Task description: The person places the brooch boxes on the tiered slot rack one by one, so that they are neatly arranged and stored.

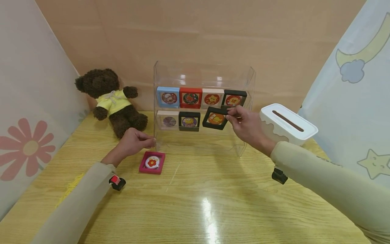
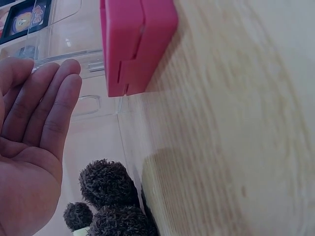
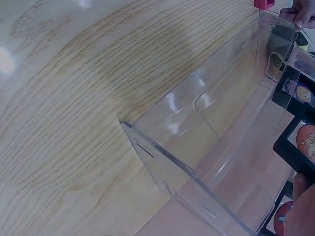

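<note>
My right hand [image 1: 249, 126] pinches the right edge of a black square frame with an orange round badge [image 1: 215, 118]. This frame is tilted in front of the lower tier of a clear acrylic display rack [image 1: 198, 142]. My left hand [image 1: 134, 142] holds the rack's front left edge between thumb and fingers. Blue, red, cream and black badge frames stand along the upper tier; on the lower tier are a cream frame [image 1: 168, 120] and a black frame with a yellow figure [image 1: 189, 121]. Just below my left hand, a pink frame with a flower badge [image 1: 152, 162] lies on the table.
A brown teddy bear [image 1: 114, 101] in a yellow top sits left of the rack. To the right, close behind my right hand, stands a white tissue box [image 1: 289, 122]. Something yellow and stringy [image 1: 71, 186] lies by my left sleeve. Fabric walls surround the wooden table [image 1: 189, 203].
</note>
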Available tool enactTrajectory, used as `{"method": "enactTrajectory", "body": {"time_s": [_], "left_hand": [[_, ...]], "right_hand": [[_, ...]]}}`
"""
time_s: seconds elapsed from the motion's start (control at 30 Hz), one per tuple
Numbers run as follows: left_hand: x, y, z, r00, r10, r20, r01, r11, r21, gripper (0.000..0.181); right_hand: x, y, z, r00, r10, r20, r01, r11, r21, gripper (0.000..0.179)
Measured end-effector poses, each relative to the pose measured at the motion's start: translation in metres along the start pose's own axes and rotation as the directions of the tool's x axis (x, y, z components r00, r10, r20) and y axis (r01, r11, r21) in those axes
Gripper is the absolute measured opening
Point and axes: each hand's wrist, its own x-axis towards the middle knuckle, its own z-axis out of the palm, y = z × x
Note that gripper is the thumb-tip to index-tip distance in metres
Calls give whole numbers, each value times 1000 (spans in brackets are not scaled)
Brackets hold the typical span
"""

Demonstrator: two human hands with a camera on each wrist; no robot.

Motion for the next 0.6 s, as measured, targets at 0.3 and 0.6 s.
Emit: {"method": "enactTrajectory", "body": {"time_s": [0.3,0.6], "left_hand": [[0,-1,1,1000,-11,0,11,1000,-5,21],[1,-3,1,1000,-8,-3,8,1000,0,21]], "right_hand": [[4,5,11,1000,-7,-12,7,1000,-8,7],[7,5,16,1000,-1,20,1,1000,-4,6]]}}
